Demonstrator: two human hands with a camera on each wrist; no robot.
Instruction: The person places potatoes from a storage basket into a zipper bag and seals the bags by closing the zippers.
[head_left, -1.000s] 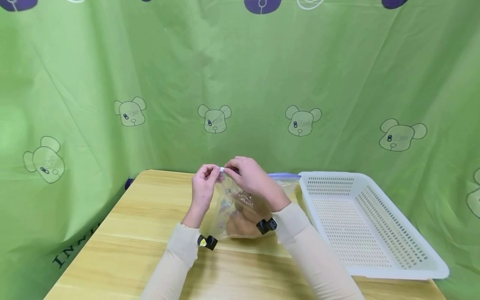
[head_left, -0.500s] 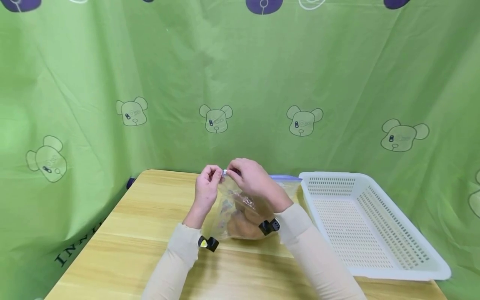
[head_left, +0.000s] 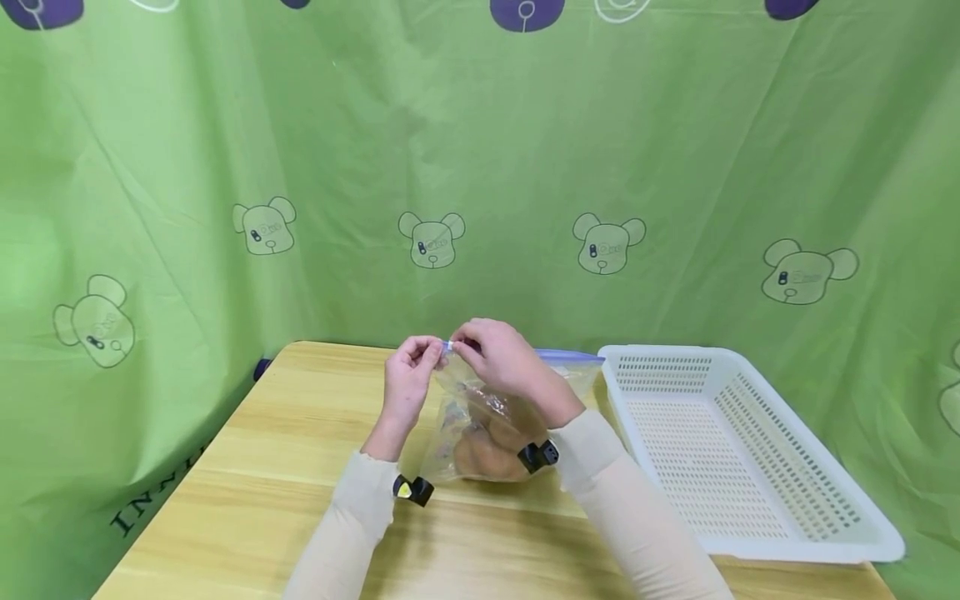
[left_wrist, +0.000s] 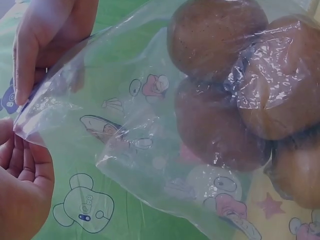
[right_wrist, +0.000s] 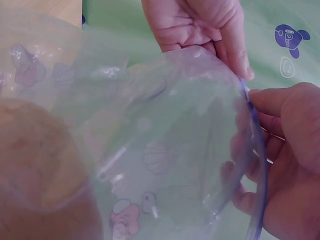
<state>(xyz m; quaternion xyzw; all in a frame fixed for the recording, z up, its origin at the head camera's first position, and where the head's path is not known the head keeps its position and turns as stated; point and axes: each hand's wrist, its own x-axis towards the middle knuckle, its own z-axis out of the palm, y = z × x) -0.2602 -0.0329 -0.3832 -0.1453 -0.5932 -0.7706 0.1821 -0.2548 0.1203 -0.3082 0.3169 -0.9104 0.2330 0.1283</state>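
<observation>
A clear zip bag (head_left: 450, 417) with a purple zip strip (head_left: 570, 357) and small printed pictures stands on the table. Several round brown things (left_wrist: 217, 37), potato-like, fill its lower part; their exact kind is hard to tell. My left hand (head_left: 408, 379) pinches the bag's upper left corner between thumb and fingers. Right beside it, my right hand (head_left: 502, 354) pinches the zip strip at a small white slider (head_left: 450, 345). In the right wrist view, its other fingers lie behind the clear plastic. My right hand and wrist hide part of the bag in the head view.
A white perforated plastic basket (head_left: 708, 467) stands right of the bag, close to it. The wooden table (head_left: 247, 467) ends at the back near a green curtain (head_left: 510, 150) printed with bear heads. Both wrists carry black cameras.
Both hands have shifted slightly to the right since the first frame. In the last half second my left hand has edged left, and a little purple strip now shows between it and the slider.
</observation>
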